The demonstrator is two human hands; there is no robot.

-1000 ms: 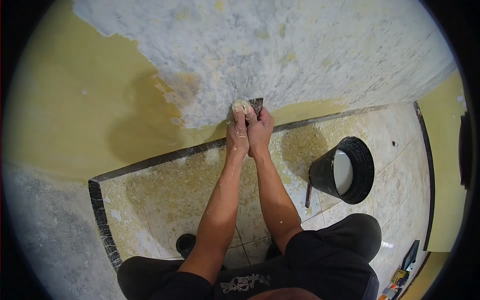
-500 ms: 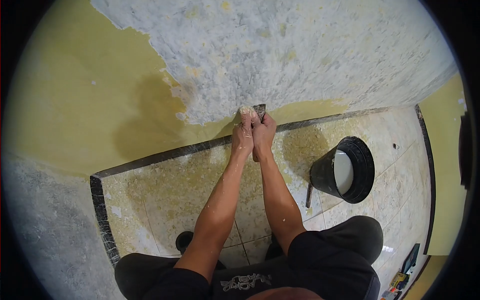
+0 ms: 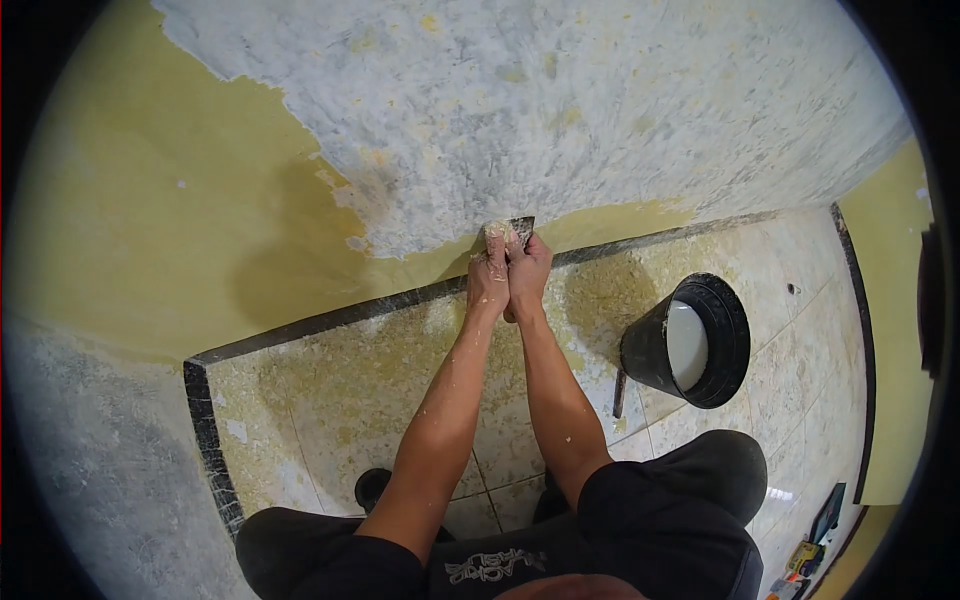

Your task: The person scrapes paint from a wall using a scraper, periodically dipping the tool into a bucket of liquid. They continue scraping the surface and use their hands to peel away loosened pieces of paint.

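Both my left hand point(image 3: 488, 274) and my right hand point(image 3: 528, 270) are wrapped round a scraper point(image 3: 524, 228), side by side. Its dark flat blade lies against the wall just above the black skirting, where grey bared wall point(image 3: 460, 130) meets a strip of yellow-green paint point(image 3: 620, 222). Pale paint scrapings cling to the blade and my fingers. The handle is mostly hidden by my hands; its end shows below them.
A black bucket point(image 3: 646, 350) with whitish liquid stands tilted in view to the right, a thin dark tool point(image 3: 619, 393) beside it. Paint flakes cover the tiled floor point(image 3: 370, 370). Several small items point(image 3: 805, 556) lie at the lower right.
The view has shifted slightly. My hands and the scraper stay together at nearly the same place by the wall, with the blade a little more visible.
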